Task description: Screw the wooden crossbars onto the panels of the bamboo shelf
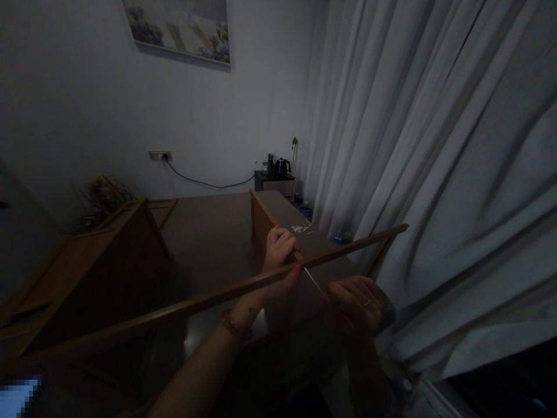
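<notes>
A long wooden board (209, 300), seen edge-on, runs from the lower left up to the right. A shorter wooden panel (262, 222) meets it near the middle. Around that joint my left hand (279, 248) is closed, fingers over the panel's top edge and thumb against the long board. My right hand (359, 302) is wrapped round the handle of a screwdriver (314, 281), most of which the fingers hide. Its thin metal shaft points up and left, with the tip at the board by the joint.
The wooden parts stand on a brown table (213, 223). Small white pieces (301, 228) lie right of the panel. A larger wooden panel (108, 278) stands at left. A curtain (391, 145) hangs at right; a black kettle (282, 168) sits on a far cabinet (278, 186).
</notes>
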Motion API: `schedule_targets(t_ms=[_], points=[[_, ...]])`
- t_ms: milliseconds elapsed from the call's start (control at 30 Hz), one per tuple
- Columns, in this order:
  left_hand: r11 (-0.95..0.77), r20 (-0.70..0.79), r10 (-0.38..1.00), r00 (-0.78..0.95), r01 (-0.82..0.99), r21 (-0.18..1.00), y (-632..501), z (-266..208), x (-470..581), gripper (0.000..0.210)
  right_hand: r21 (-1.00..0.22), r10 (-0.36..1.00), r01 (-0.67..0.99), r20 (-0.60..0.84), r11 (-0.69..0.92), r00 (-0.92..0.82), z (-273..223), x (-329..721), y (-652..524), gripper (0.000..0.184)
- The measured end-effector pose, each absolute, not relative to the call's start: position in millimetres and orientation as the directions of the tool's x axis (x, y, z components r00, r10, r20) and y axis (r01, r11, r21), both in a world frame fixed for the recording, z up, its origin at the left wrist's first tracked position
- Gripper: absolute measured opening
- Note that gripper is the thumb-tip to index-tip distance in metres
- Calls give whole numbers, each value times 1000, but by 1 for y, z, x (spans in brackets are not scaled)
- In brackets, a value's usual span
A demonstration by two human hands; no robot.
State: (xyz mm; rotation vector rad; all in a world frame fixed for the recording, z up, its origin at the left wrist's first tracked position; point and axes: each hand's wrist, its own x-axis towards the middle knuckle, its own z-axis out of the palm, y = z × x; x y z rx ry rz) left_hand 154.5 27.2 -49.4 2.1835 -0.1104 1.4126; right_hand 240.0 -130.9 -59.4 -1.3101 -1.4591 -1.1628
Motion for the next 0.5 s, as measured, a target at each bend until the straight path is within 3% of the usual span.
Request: schedule_targets(t_ms=[500], points=[[-866, 880, 204, 430, -340, 366, 26, -49, 155, 52, 120, 224, 993, 968, -7, -115, -60, 234, -130, 9]])
